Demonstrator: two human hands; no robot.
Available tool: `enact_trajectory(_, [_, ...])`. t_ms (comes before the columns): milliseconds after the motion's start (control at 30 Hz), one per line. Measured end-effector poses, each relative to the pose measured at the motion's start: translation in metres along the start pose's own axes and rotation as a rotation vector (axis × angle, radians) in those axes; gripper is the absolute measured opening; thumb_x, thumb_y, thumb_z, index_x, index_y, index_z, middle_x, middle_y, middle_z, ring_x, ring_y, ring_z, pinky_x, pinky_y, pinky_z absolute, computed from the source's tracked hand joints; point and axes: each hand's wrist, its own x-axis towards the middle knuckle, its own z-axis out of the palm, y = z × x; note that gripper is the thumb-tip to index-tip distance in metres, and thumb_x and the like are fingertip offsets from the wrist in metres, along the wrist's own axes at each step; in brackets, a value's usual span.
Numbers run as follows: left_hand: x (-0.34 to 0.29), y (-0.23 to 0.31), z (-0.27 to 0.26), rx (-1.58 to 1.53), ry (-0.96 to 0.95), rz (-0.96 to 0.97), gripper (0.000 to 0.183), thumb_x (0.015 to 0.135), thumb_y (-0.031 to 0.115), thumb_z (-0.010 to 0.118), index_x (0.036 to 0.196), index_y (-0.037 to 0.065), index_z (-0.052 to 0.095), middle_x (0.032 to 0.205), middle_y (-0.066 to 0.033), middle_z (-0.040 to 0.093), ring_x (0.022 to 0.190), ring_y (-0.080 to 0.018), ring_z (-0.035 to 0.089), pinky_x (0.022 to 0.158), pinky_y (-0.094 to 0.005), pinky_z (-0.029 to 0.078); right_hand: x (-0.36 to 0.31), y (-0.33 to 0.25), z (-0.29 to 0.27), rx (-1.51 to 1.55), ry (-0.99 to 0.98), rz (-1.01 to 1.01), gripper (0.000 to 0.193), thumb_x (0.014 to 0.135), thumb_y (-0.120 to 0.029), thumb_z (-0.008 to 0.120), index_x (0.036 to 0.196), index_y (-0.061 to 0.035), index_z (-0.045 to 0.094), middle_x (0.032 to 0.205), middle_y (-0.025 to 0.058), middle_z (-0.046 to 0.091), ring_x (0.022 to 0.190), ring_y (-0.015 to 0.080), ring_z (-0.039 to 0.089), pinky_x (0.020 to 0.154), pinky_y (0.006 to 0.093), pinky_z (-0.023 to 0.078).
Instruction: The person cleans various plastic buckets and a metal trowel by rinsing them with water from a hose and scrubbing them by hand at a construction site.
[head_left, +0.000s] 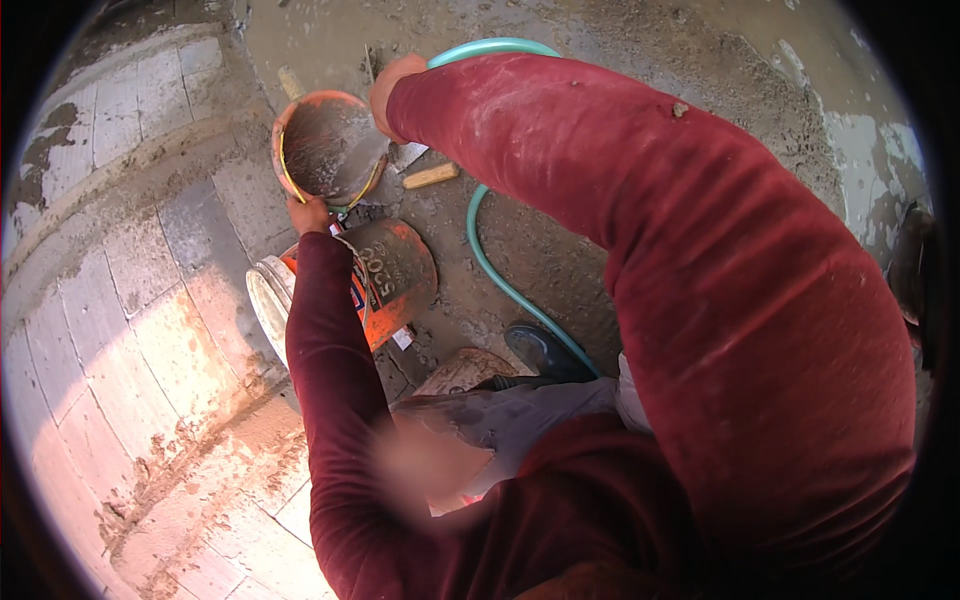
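An orange bucket (318, 97) with a yellow strip along part of its rim is between my two hands, its mouth facing up toward me. Grey-brown, muddy material shows inside. My left hand (311, 215) is closed on the near edge of this bucket. At its far right side, my right hand (393, 92) grips it, with the fingers partly hidden behind the wrist and sleeve. A second bucket (405, 275), orange and smeared with grey, lies on its side below my left hand. Just right of the held bucket, a trowel with a wooden handle (432, 176) rests on the wet ground.
A green hose (490, 255) curves across the muddy ground (540, 245) and passes behind my right arm. Pale tiles or blocks (130, 350) smeared with mortar fill the left side. A dark boot (540, 348) stands by the hose. Another light handle (291, 83) lies beyond the bucket.
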Motion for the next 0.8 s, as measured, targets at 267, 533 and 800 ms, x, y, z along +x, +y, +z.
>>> enact_trajectory(267, [-0.013, 0.004, -0.018, 0.624, 0.203, 0.411, 0.03, 0.077, 0.011, 0.068, 0.101, -0.001, 0.055, 0.096, -0.024, 0.065, 0.087, -0.0411, 0.065, 0.074, -0.0457, 0.053, -0.047, -0.025, -0.026, 0.052, -0.049, -0.162, 0.031, 0.077, -0.028, 0.072, 0.105, -0.0125, 0.073, 0.105, 0.0069, 0.071, 0.097, 0.0251, 0.069, 0.077, 0.04, 0.055])
enact_trajectory(533, [-0.094, 0.128, 0.105, 0.369, -0.153, 0.702, 0.038, 0.084, 0.031, 0.062, 0.112, 0.006, 0.057, 0.109, -0.0226, 0.062, 0.102, -0.0418, 0.058, 0.085, -0.0481, 0.046, -0.044, -0.004, -0.027, 0.369, 0.14, 0.034, 0.03, 0.091, -0.026, 0.053, 0.11, -0.0095, 0.071, 0.115, 0.0108, 0.068, 0.107, 0.0297, 0.066, 0.084, 0.0411, 0.053])
enact_trajectory(800, [-0.025, 0.116, 0.098, -0.043, 0.189, 0.727, 0.017, 0.08, 0.004, 0.066, 0.091, 0.001, 0.055, 0.081, -0.0099, 0.055, 0.077, -0.0259, 0.054, 0.072, -0.0379, 0.045, -0.051, 0.022, -0.041, 0.441, 0.087, 0.117, 0.032, 0.088, -0.024, 0.053, 0.109, -0.0082, 0.071, 0.116, 0.0144, 0.067, 0.108, 0.0307, 0.064, 0.087, 0.0405, 0.052])
